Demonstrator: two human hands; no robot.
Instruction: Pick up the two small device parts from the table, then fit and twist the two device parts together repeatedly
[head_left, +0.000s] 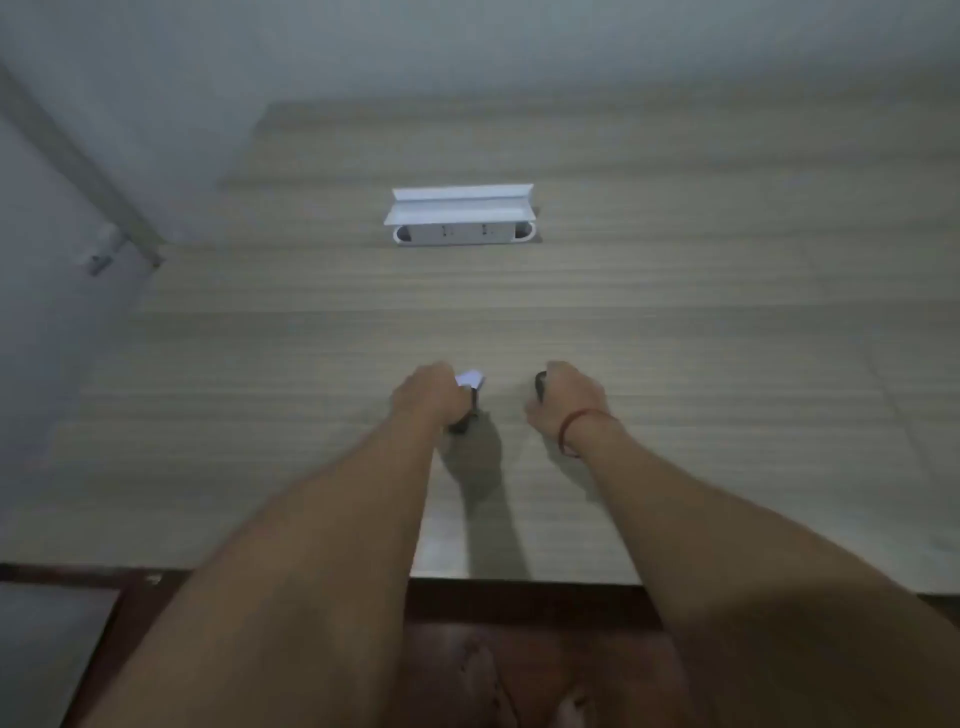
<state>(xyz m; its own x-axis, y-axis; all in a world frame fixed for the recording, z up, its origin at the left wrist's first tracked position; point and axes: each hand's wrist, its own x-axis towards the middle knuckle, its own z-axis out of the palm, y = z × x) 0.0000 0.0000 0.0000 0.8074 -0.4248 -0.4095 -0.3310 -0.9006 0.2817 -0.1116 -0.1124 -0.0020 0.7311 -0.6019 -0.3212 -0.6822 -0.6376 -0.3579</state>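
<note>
In the upper left of the frame a grey rail (78, 156) runs diagonally down the wall to a small bracket (101, 254) at the edge of the wooden table (727, 322). Left of centre, the left hand (428, 397) is curled around a dark handle (464, 421), from which a small pale piece (471, 378) projects at the top; the closed grip keeps the item upright above the tabletop. Just right of centre, the right hand (569, 400), with a red cord (582, 422) at the wrist, is closed around a second dark item (540, 387), of which only an end shows. The two hands are near each other but apart, presumably so that the pieces can be brought together. In the upper centre, well apart from both hands, lies a white box (461, 221) with its lid folded back.
</note>
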